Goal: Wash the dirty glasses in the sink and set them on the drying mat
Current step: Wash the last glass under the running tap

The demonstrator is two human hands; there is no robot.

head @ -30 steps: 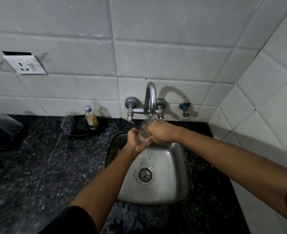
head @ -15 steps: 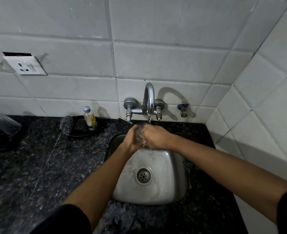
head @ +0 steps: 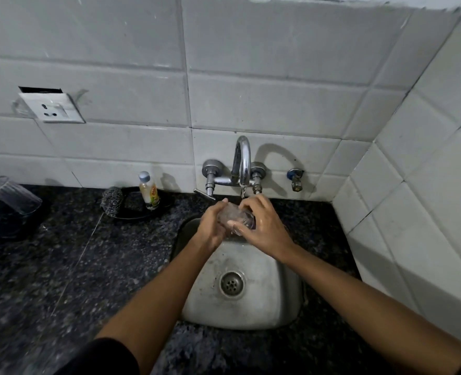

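Observation:
A clear glass lies sideways between my two hands, just under the spout of the chrome tap, where a thin stream of water falls. My left hand grips its left end. My right hand wraps over its right end, fingers spread on the wall. Both are held above the back of the steel sink. Another clear glass lies tilted on a dark mat at the far left of the counter.
A steel scrubber and a small dish-soap bottle sit on a black dish left of the tap. Dark granite counter surrounds the sink. Tiled walls close in behind and at the right. A wall socket is mounted upper left.
My hands have turned the glass under the tap; the right hand has slid over to the glass's right end. The view has tilted slightly downward.

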